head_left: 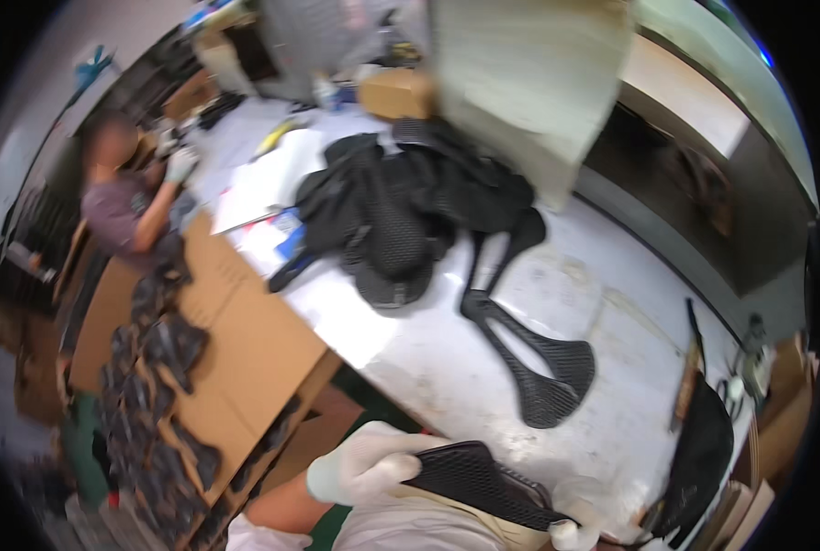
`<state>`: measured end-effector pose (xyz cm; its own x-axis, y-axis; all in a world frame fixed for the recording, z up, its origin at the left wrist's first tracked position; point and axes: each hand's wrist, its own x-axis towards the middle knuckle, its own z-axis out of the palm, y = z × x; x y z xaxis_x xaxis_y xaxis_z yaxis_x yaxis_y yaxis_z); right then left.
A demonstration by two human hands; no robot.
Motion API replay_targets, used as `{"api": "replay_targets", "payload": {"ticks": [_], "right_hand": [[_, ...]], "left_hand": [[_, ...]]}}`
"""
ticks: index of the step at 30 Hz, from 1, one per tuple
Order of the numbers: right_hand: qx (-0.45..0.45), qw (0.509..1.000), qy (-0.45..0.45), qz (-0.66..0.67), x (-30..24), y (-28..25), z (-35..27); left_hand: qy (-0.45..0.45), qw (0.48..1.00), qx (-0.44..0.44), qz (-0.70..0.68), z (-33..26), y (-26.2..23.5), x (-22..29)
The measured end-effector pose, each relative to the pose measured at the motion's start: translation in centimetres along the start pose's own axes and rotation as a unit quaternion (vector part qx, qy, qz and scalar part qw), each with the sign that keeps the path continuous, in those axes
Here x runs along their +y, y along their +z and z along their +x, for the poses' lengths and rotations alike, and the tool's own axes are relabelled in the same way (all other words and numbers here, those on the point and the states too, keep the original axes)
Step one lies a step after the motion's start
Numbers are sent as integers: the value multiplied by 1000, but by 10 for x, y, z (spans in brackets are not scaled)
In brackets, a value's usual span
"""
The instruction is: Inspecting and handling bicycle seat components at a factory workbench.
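Between my two white-gloved hands is a black textured saddle pad (470, 473), held close to my body at the table's near edge. My left hand (369, 464) pinches its left end, thumb on top. At its right end my right hand (586, 516) is closed on the pad; that hand is partly blurred. A similar black lattice pad (557, 363), shaped like a bicycle saddle with a long central opening, lies flat on the white table (419, 367). Beyond it rises a heap of black pads (401, 202), overlapping each other.
At the left, a cardboard sheet (245, 303) bears many dark saddle-shaped pieces (171, 354). A co-worker (130, 197) in gloves works behind it. White paper (272, 179) and a brown box (396, 94) sit farther back. A brown-handled tool (687, 381) and a black item (699, 455) lie right.
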<state>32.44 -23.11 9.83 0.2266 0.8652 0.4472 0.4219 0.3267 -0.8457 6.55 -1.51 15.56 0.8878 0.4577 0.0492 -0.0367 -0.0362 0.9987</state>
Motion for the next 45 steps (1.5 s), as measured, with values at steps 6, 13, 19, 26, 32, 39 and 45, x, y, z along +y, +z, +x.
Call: {"api": "replay_targets", "payload": {"ticks": [6, 13, 19, 26, 32, 39, 45], "right_hand": [[-3, 999, 19, -45, -2, -27, -43], [-20, 987, -30, -159, -21, -37, -59], [-78, 970, -5, -231, -29, -53, -49], [-69, 927, 116, -349, -45, -35, -35], [-91, 897, 176, -396, -38, -25, -43], [-52, 892, 187, -409, -42, -26, -44], [-21, 857, 206, -472, -50, -28, -38]], "left_hand": [[-47, 991, -78, 93, 30, 7, -18], [11, 983, -183, -2, 53, 18, -35], [-77, 963, -258, 1, 75, 25, -26], [23, 981, -84, 172, 69, 64, -19], [85, 963, -101, 233, 69, 79, -27], [162, 950, -193, 184, 83, 73, -38], [178, 946, -222, 154, 101, 83, -45]]}}
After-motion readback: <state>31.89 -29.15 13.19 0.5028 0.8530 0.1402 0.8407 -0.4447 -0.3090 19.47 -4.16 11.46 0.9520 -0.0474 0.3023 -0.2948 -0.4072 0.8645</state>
